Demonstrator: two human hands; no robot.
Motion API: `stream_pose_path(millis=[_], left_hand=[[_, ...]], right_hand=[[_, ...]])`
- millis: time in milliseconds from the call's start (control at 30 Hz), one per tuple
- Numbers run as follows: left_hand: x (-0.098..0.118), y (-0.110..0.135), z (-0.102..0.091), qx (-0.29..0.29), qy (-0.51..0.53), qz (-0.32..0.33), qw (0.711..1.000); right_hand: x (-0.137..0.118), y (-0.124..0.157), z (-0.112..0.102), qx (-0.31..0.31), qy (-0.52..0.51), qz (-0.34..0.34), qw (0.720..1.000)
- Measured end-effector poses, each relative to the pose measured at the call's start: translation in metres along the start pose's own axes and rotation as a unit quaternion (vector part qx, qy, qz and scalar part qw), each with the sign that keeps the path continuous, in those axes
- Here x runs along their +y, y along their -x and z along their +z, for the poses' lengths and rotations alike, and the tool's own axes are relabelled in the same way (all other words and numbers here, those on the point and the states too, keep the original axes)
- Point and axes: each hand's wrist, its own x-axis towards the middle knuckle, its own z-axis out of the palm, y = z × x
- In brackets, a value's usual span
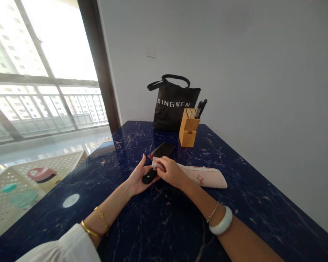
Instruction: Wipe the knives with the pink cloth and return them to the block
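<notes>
"Where is this?"

"At a dark blue, pale-veined table (158, 233) beside a plain grey wall (248, 65), with a bright window (68, 40) at left giving onto railings and tall buildings. A black bag (171, 112) lettered XINGWEN stands at the far end, a wooden knife block (188, 138) in front of it."

"And the cleaver?"

"The cleaver (166, 148) is over the middle of the tabletop, black handle toward the wearer, dark blade pointing away."

"Held how?"

"The left forearm reaches in from the lower left, ringed by gold bracelets (90, 230). The left hand (136, 180) lies palm up beneath the handle, thumb raised apart; the other fingers are partly hidden, their spread impossible to tell."

"The right?"

"The right forearm, wearing a pale bangle (222, 221), angles in opposite. The right hand (171, 171) bends over the cleaver, thumb and fingers pinching a pale cloth (154, 163) where handle meets blade, beside a folded pink towel (209, 177)."
</notes>
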Motion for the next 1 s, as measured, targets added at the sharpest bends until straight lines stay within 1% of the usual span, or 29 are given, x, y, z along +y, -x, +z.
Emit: stream_pose_path(millis=[67,100,267,333,400,500,600,633,700,767,833,900,1000], left_hand=[[-0.001,0.000,0.002,0.016,-0.034,-0.003,0.999],[-0.001,0.000,0.004,0.012,-0.035,-0.006,0.999],[-0.004,-0.003,0.011,-0.054,0.052,-0.011,0.997],[-0.005,-0.004,0.012,-0.053,0.080,-0.008,0.995],[-0.005,-0.004,0.011,-0.043,0.084,-0.001,0.996],[-0.004,-0.004,0.007,0.000,0.029,0.013,0.999],[-0.002,-0.003,0.003,0.080,-0.038,0.010,0.996],[0.000,-0.003,0.002,0.103,-0.045,0.006,0.994],[0.003,-0.003,0.000,0.131,-0.037,0.002,0.991],[0.006,-0.004,-0.003,0.132,0.006,-0.003,0.991],[0.007,-0.005,-0.007,0.106,0.092,-0.005,0.990],[0.007,-0.008,-0.012,0.092,0.188,0.000,0.978],[0.003,-0.013,-0.019,0.118,0.252,0.010,0.960]], right_hand=[[-0.005,-0.002,0.001,-0.008,0.006,-0.018,1.000],[-0.005,-0.004,0.002,-0.003,0.010,-0.017,1.000],[0.010,-0.012,0.002,0.028,0.033,0.061,0.997],[0.012,-0.011,0.002,0.025,0.036,0.058,0.997],[0.008,-0.009,0.001,0.015,0.031,0.033,0.999],[-0.008,-0.005,-0.001,-0.008,0.019,0.010,1.000],[-0.025,-0.003,-0.004,-0.029,0.012,-0.014,0.999],[-0.029,-0.002,-0.004,-0.035,0.013,-0.028,0.999],[-0.033,-0.001,-0.003,-0.039,0.026,-0.056,0.997],[-0.032,0.000,0.000,-0.031,0.052,-0.071,0.996],[-0.027,0.001,0.003,-0.014,0.078,-0.065,0.995],[-0.020,0.002,0.004,0.001,0.098,-0.046,0.994],[-0.010,0.002,0.002,0.020,0.122,-0.011,0.992]])
